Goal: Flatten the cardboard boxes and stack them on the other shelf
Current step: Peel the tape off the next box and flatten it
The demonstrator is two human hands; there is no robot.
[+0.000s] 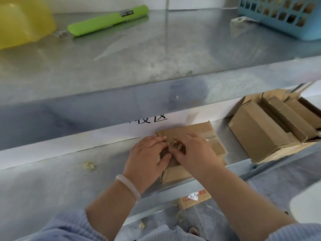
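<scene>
Cardboard box (198,127) sits near the front edge of the metal shelf (69,171) as I watch the left hand (147,153) and right hand (192,150) pinch its taped top seam; I judge it light, stiff, best held by flap edges

Left forearm: bare, reaching forward from lower left, light blue sleeve (69,226) pushed up near the elbow, pale bangle (129,186) at the wrist.
Left hand (147,157): palm down, fingers bent over the top of the cardboard box (199,129), thumb spread along its near side.
Right forearm: bare, entering from lower right, angled inward.
Right hand (194,150): palm down, thumb and forefinger pinching at the box top.
Both hands: fingertips meeting at one spot, thumbs close together.
</scene>
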